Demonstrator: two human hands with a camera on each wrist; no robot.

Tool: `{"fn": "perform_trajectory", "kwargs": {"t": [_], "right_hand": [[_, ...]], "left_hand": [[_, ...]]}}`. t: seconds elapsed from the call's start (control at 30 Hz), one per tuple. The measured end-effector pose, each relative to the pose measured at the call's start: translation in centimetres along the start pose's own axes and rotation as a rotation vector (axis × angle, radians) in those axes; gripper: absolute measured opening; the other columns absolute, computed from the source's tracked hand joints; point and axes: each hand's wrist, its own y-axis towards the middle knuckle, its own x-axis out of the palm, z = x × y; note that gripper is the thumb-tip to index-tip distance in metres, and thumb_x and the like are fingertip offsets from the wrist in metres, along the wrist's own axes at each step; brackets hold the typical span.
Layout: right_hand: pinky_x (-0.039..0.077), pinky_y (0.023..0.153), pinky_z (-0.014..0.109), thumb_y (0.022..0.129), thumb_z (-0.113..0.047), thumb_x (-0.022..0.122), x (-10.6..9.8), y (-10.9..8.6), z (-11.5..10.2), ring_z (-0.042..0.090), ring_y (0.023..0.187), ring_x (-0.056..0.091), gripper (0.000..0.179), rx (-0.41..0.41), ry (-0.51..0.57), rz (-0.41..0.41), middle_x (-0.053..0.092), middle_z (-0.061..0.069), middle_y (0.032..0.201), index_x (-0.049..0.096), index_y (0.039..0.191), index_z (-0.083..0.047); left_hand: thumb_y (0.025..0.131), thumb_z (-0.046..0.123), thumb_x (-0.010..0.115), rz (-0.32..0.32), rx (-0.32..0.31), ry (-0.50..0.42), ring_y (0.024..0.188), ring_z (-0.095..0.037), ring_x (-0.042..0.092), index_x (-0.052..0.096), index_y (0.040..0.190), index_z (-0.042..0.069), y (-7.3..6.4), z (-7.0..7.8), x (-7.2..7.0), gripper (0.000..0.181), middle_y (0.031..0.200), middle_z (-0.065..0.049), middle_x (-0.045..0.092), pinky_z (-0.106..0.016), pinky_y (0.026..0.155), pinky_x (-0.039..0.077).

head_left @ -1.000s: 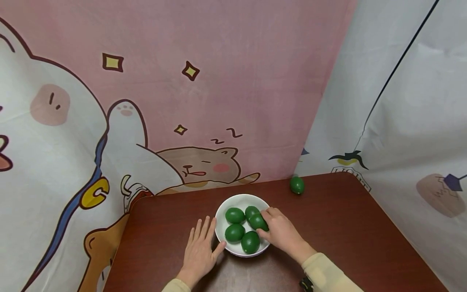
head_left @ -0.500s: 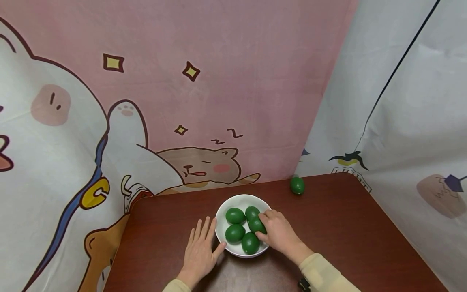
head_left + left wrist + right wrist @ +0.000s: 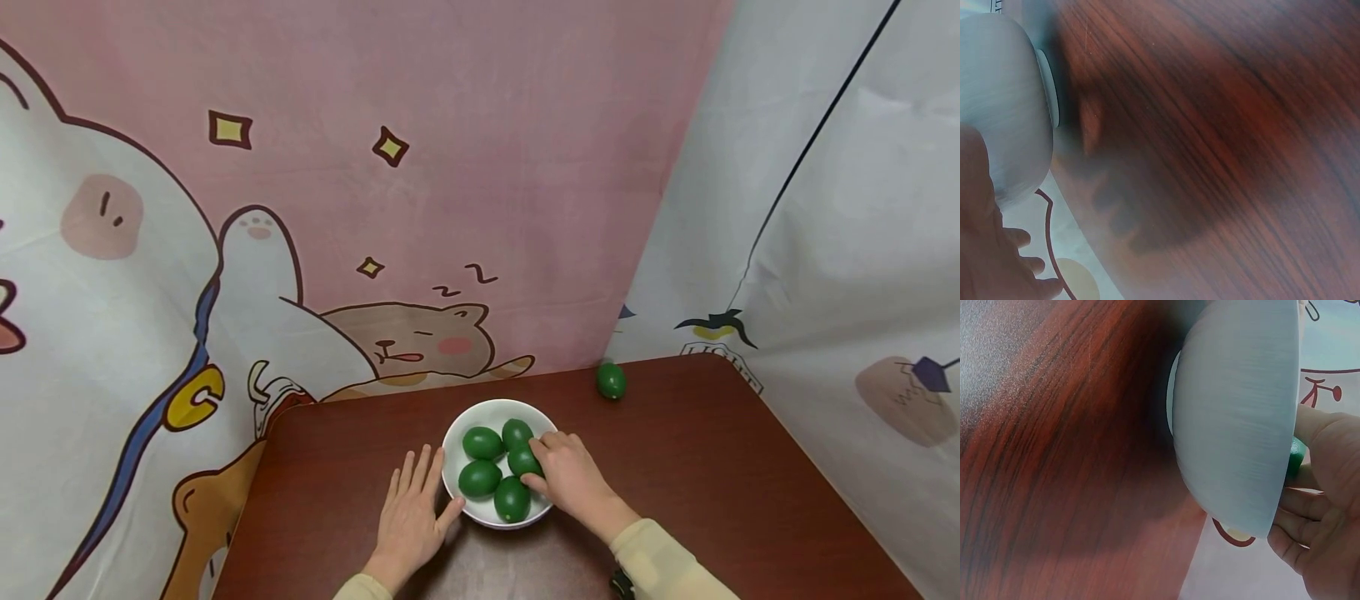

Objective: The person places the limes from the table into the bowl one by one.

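A white bowl (image 3: 487, 412) stands on the table with several green limes in it. My right hand (image 3: 573, 477) reaches over the bowl's right rim, thumb and fingers around one lime (image 3: 523, 460) that lies among the others. In the right wrist view a bit of that green lime (image 3: 1296, 455) shows between thumb and fingers, beyond the bowl's side (image 3: 1235, 419). On the left, my left hand (image 3: 411, 521) has its fingers straight, thumb and index finger at the bowl's rim. In the left wrist view that hand (image 3: 985, 244) lies against the bowl's outer wall.
Another green lime (image 3: 611, 381) sits by itself near the back edge of the brown wooden table (image 3: 697, 467), right of the bowl. A pink and white cartoon cloth (image 3: 525, 208) hangs directly behind the table and at its sides.
My right hand has shifted slightly left, bringing the held lime further into the bowl. The neighbouring limes have been nudged a little left. My left hand has stayed in place.
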Motion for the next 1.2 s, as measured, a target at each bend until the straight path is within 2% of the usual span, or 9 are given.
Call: {"fn": "perform_trajectory", "kwargs": {"t": [0.33, 0.57, 0.7, 1.0, 1.2], "right_hand": [[0.047, 0.08, 0.043, 0.078, -0.036, 0.088, 0.1, 0.0, 0.0, 0.03, 0.098, 0.064, 0.059, 0.0, -0.023, -0.011, 0.067, 0.013, 0.1, 0.071, 0.117, 0.005], [0.047, 0.081, 0.043, 0.078, -0.034, 0.089, 0.1, 0.0, 0.1, 0.031, 0.099, 0.063, 0.059, 0.008, -0.002, -0.018, 0.068, 0.014, 0.103, 0.071, 0.117, 0.005], [0.047, 0.081, 0.043, 0.078, -0.031, 0.089, 0.0, -0.1, 0.2, 0.031, 0.099, 0.064, 0.054, 0.003, 0.032, 0.003, 0.068, 0.013, 0.104, 0.071, 0.115, 0.004], [0.055, 0.082, 0.041, 0.081, -0.02, 0.087, -0.5, -0.5, 0.8, 0.026, 0.094, 0.06, 0.039, -0.023, 0.112, 0.094, 0.067, 0.01, 0.105, 0.073, 0.11, 0.002], [0.056, 0.086, 0.04, 0.082, -0.017, 0.085, -0.7, -0.9, 1.4, 0.024, 0.099, 0.062, 0.034, -0.026, 0.112, 0.147, 0.068, 0.008, 0.107, 0.074, 0.11, -0.001]], "left_hand": [[0.1, 0.056, 0.057, -0.001, -0.001, -0.008, 0.156, -0.039, 0.024, 0.034, 0.163, 0.016, 0.0, 0.1, -0.1, 0.078, 0.167, -0.014, 0.032, -0.059, 0.122, 0.025], [0.098, 0.055, 0.061, 0.056, 0.023, -0.013, 0.153, -0.04, 0.029, 0.038, 0.161, 0.014, 0.0, 0.2, -0.1, 0.078, 0.164, -0.015, 0.037, -0.061, 0.118, 0.03], [0.098, 0.055, 0.061, 0.056, 0.023, -0.007, 0.153, -0.04, 0.029, 0.038, 0.161, 0.014, -0.1, 0.2, -0.1, 0.079, 0.164, -0.015, 0.037, -0.061, 0.118, 0.031], [0.1, 0.056, 0.057, 0.001, 0.001, -0.007, 0.155, -0.039, 0.024, 0.035, 0.162, 0.015, -0.1, 0.1, -0.2, 0.078, 0.166, -0.014, 0.033, -0.06, 0.121, 0.027], [0.1, 0.056, 0.057, 0.002, 0.002, -0.008, 0.155, -0.038, 0.024, 0.035, 0.162, 0.015, -0.1, 0.1, -0.1, 0.078, 0.167, -0.014, 0.033, -0.06, 0.12, 0.028]]}}
